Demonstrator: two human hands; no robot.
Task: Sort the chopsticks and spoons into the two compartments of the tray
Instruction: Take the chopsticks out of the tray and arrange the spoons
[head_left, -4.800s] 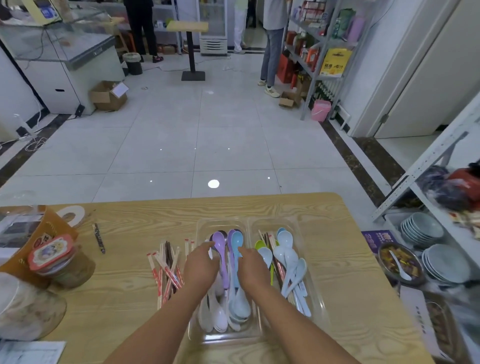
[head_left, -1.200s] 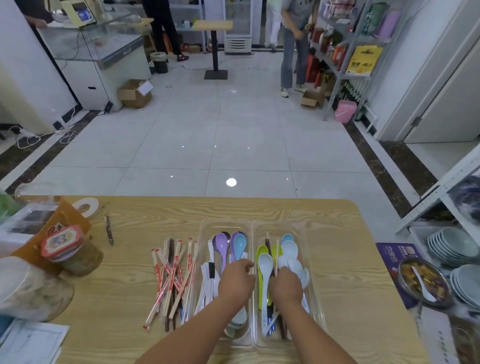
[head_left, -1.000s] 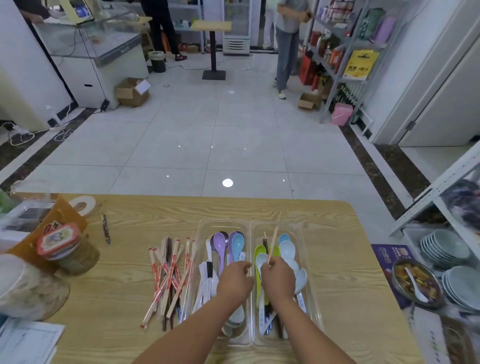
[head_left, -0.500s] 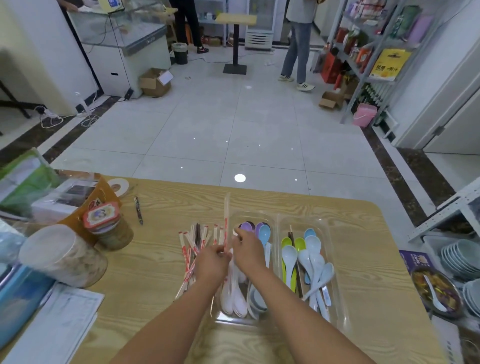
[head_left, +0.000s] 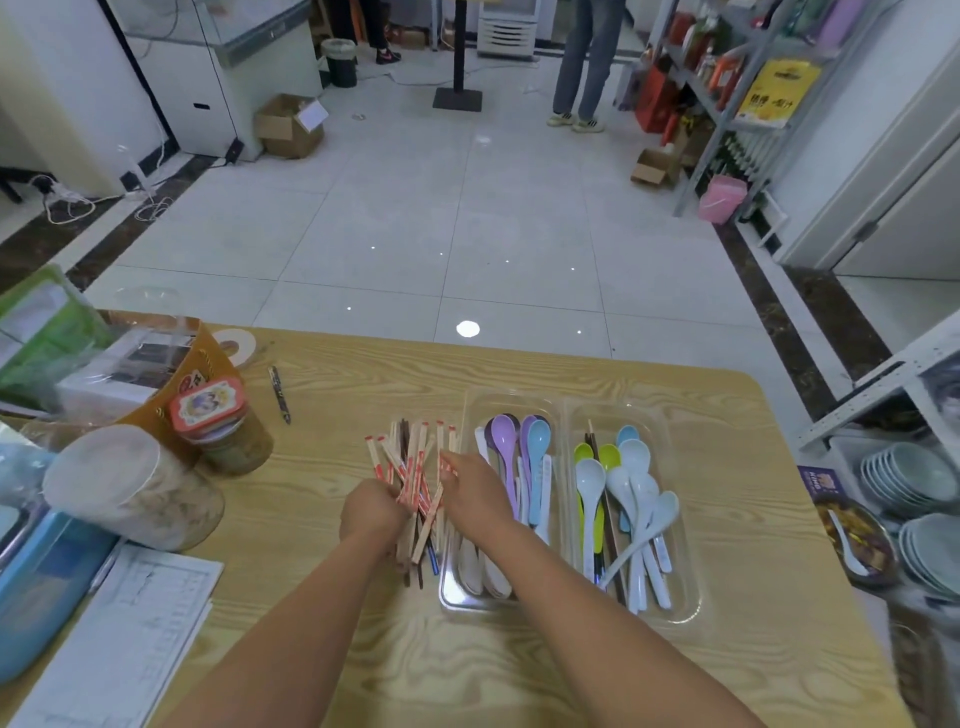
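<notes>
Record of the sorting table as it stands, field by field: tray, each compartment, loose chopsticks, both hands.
tray: clear, two compartments, on the wooden table
left compartment: purple, blue and white spoons; no chopsticks visible
right compartment: green and pale spoons mixed with a few chopsticks
chopstick pile: on the table, left of the tray
left hand: grips the pile's near end
right hand: fingers on the pile; pinch unclear
sorting: not finished

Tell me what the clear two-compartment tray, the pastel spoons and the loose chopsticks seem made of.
Clear two-compartment tray: probably glossy transparent plastic; table grain shows through. Pastel spoons: likely smooth plastic or melamine, uniform colour, soft sheen. Loose chopsticks: apparently pale wood or bamboo, matte, many in red-printed wrappers.
</notes>
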